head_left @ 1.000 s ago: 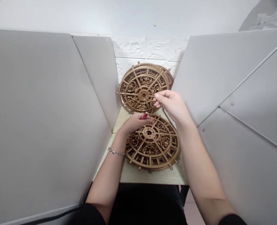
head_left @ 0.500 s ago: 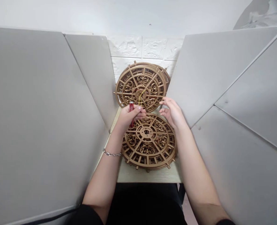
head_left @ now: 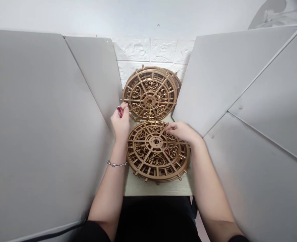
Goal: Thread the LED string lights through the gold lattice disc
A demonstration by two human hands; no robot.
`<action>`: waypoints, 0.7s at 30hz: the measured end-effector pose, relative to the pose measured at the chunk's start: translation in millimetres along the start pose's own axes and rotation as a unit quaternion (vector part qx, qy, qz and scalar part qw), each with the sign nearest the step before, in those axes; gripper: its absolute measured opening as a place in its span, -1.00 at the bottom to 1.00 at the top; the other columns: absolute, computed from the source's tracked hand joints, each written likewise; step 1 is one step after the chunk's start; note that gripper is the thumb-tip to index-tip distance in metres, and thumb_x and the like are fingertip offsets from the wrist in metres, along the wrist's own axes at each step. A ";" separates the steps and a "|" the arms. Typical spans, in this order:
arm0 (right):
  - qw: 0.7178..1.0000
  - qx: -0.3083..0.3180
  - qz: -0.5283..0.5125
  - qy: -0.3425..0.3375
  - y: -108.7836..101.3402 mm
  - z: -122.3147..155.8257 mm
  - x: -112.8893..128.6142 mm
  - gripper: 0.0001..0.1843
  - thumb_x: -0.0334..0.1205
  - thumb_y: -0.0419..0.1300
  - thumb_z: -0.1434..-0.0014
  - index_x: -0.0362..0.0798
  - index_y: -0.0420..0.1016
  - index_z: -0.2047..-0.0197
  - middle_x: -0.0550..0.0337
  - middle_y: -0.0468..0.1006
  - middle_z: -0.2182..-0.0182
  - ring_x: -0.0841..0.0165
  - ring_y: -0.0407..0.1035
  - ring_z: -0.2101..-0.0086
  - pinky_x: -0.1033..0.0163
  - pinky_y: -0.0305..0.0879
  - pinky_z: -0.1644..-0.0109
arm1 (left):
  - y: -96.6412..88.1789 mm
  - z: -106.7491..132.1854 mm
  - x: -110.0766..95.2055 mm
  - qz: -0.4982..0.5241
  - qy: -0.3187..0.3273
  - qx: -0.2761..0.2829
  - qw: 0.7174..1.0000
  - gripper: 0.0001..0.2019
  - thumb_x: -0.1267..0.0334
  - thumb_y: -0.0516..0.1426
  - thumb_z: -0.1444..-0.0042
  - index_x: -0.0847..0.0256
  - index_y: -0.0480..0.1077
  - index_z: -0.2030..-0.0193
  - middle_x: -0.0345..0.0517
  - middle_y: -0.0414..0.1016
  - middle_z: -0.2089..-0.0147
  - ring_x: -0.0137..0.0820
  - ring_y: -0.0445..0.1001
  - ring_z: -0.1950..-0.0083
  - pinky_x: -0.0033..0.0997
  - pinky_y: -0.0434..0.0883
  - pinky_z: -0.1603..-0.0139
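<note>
A round gold openwork disc (head_left: 158, 153) lies flat on the narrow table (head_left: 158, 188), on top of at least one more like it. Behind it, more such discs (head_left: 149, 94) lean upright against the back wall. My left hand (head_left: 120, 122) is at the flat disc's far left rim, closed around a small red tool (head_left: 119, 111). My right hand (head_left: 182, 131) rests on the disc's far right part, fingertips pinched near a spoke. A thin yellow wire (head_left: 152, 112) shows between the two stacks.
Grey partition panels (head_left: 50, 134) close in on the left and right (head_left: 239, 111), leaving a narrow workspace. A white brick-pattern wall (head_left: 150, 50) stands behind. A bracelet (head_left: 116, 164) is on my left wrist.
My left hand has moved left and back with the red tool, away from the disc's centre. My right hand has come down from the air onto the flat disc.
</note>
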State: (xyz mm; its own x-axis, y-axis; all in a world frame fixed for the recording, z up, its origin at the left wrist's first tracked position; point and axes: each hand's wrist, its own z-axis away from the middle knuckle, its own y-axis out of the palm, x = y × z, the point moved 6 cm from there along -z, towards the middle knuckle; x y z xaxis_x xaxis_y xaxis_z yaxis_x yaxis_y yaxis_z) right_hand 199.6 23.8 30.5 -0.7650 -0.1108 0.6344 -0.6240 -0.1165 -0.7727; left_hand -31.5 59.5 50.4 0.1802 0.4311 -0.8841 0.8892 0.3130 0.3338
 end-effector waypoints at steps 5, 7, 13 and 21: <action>0.996 0.074 0.039 -0.015 14.9 1.2 4.6 -0.81 -0.30 0.17 0.11 -0.04 0.53 0.35 0.26 0.55 0.40 0.47 0.34 0.42 0.31 0.24 0.30 | 16.7 9.4 6.7 -0.177 -0.067 0.163 0.968 -0.83 0.29 0.09 0.04 0.27 0.40 0.29 -0.21 0.41 0.43 -0.64 0.28 0.59 -0.64 0.21 0.62; 0.993 0.096 0.059 -0.026 21.2 1.6 9.4 -0.82 -0.30 0.19 0.13 -0.03 0.54 0.37 0.27 0.55 0.43 0.46 0.34 0.44 0.32 0.23 0.33 | 28.7 20.7 16.4 -0.264 -0.081 0.293 0.915 -0.85 0.27 0.11 0.08 0.27 0.42 0.35 -0.24 0.38 0.49 -0.62 0.23 0.60 -0.61 0.19 0.60; 0.987 0.133 0.085 -0.034 37.5 -3.3 14.7 -0.83 -0.26 0.16 0.12 -0.04 0.54 0.41 0.26 0.54 0.47 0.46 0.33 0.45 0.35 0.19 0.38 | 47.2 54.7 41.9 -0.407 -0.042 0.530 0.743 -0.87 0.23 0.08 0.12 0.22 0.34 0.57 -0.25 0.30 0.58 -0.51 0.22 0.52 -0.54 0.12 0.54; 0.988 0.132 0.068 -0.038 38.6 -4.1 17.6 -0.78 -0.32 0.04 0.07 -0.08 0.48 0.36 0.20 0.52 0.42 0.45 0.31 0.44 0.34 0.18 0.38 | 44.8 67.4 42.0 -0.521 -0.060 0.569 0.634 -0.63 -0.04 0.14 0.26 0.20 0.14 0.71 -0.29 0.12 0.69 -0.52 0.07 0.60 -0.46 0.01 0.56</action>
State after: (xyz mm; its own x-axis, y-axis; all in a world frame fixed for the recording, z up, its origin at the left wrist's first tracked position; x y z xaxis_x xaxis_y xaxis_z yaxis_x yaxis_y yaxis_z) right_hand 161.4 21.4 11.7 -0.8180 -0.2158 0.5331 -0.4455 -0.3484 -0.8247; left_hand 44.2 34.6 6.2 -0.7839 0.4032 -0.4721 0.2677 -0.4666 -0.8430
